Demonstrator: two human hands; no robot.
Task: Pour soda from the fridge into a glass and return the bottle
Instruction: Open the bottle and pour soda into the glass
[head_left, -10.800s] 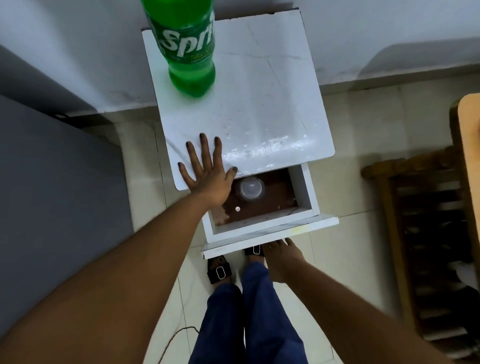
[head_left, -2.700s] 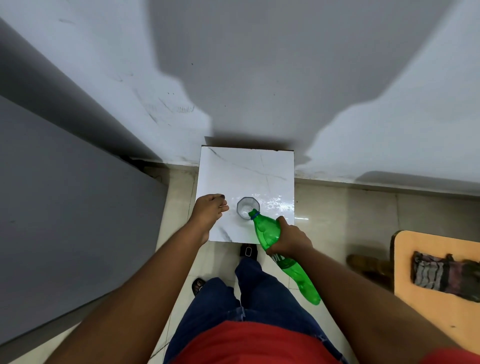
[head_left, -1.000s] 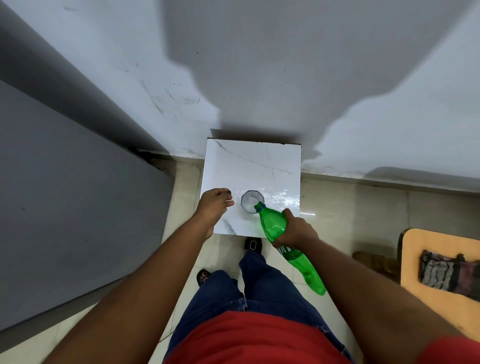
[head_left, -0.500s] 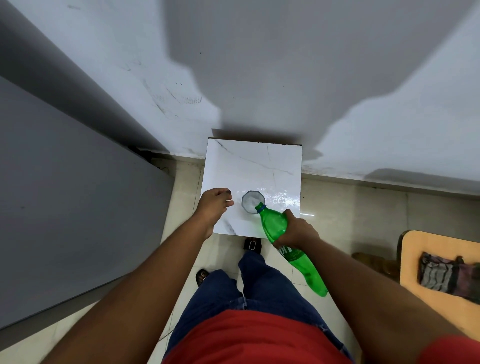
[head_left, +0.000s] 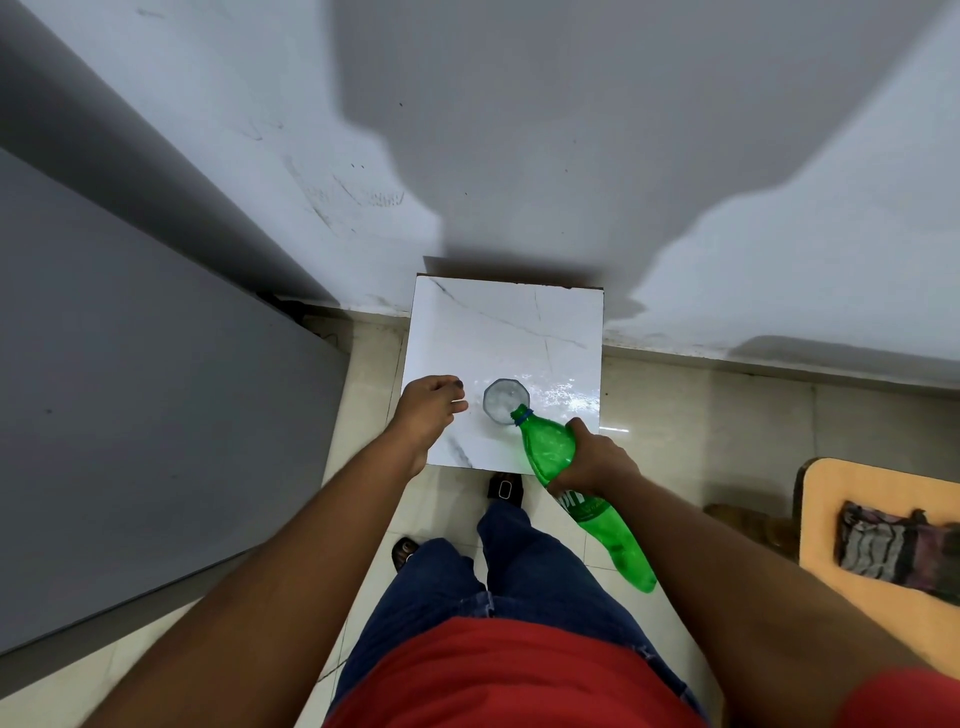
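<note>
A clear glass (head_left: 505, 400) stands near the front of the small white marble-topped table (head_left: 519, 332); pale liquid shows inside it. My right hand (head_left: 592, 460) grips a green soda bottle (head_left: 582, 493) around its upper body. The bottle is tilted steeply, its open mouth resting over the glass's rim and its base pointing back toward me. My left hand (head_left: 428, 410) rests as a loose fist on the table's front left edge, just left of the glass and apart from it. Whether it holds the cap is hidden.
A large grey fridge side (head_left: 130, 389) fills the left. The wall (head_left: 519, 156) rises right behind the table. An orange-topped surface (head_left: 831, 530) with a striped cloth (head_left: 893, 545) sits at the right. Tiled floor (head_left: 701, 415) lies between table and that surface.
Over the last second the bottle's base has dipped slightly lower with its mouth staying at the glass. My left hand has stayed in place.
</note>
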